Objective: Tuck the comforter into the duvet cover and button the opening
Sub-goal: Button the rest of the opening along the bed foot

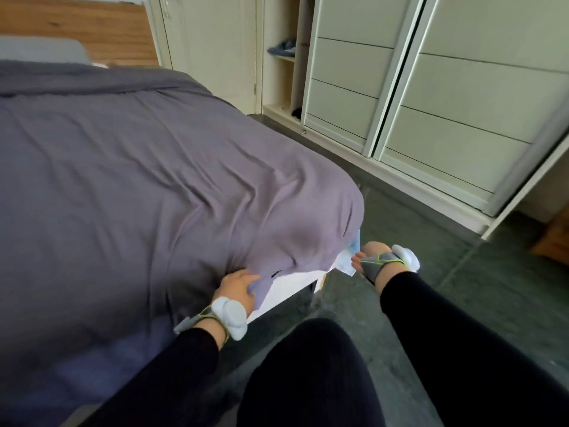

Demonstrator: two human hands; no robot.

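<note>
A wide grey-purple fabric duvet cover lies spread over the bed, filled out and rumpled, its near corner draping over the bed's foot end. The left hand is clamped on the cover's lower edge, fingers pinching a fold of the grey cloth, probably to hold the opening steady and taut while the other side is dealt with. Just below that edge a strip of white comforter shows, so the filling sits mostly inside but is not fully hidden at this corner. The right hand is at the bed's corner, fingers curled toward a pale blue-white bit of fabric hanging beneath the cover; whether they actually grip it I cannot tell, as the fingertips are partly hidden and blurred. It seems placed to push or pull that loose corner up into the cover. No buttons are discernible along the edge, so the fastening appears not yet done here. Both wrists carry grey straps with white padded sensors, and black sleeves cover the forearms. A cream sliding-door wardrobe stands beyond the dark floor.
</note>
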